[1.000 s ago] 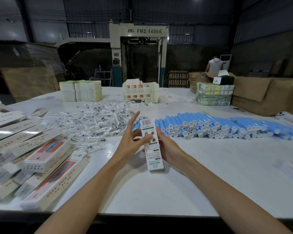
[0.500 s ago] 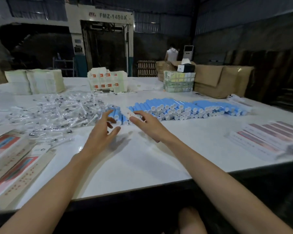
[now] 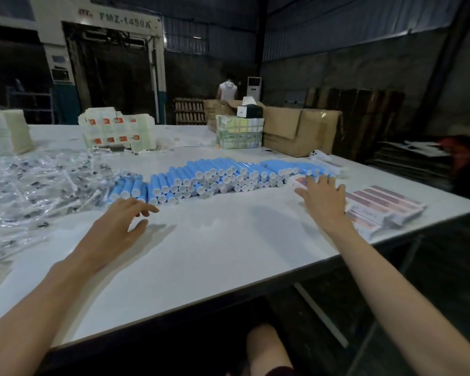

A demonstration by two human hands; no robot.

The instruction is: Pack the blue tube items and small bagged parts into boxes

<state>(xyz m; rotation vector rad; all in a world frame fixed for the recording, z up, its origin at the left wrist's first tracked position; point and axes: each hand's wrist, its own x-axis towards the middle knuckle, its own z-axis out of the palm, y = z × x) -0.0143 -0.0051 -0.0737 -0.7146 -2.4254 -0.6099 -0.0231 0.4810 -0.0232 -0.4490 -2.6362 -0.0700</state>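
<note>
Flat printed boxes (image 3: 385,207) are lying closed in a low pile at the right edge of the white desk (image 3: 215,253), so their contents are not showing. One more box (image 3: 300,181) is lying just left of that pile, beside the right end of the tubes (image 3: 215,175). The blue tubes with white caps are lying heaped in a long row across the middle of the desk, caps facing near. The bagged parts (image 3: 33,183) are spreading in a loose clear pile at the left, touching the row's left end. Brown cartons (image 3: 296,131) are standing at the far right with a flap hanging open, insides hidden. The right hand (image 3: 326,198) is reaching out flat, fingers straight and spread, over the single box, gripping nothing; whether it is pressing the box is unclear. The left hand (image 3: 117,223) is hovering just near of the leftmost tubes, fingers loosely bent, released and holding nothing.
</note>
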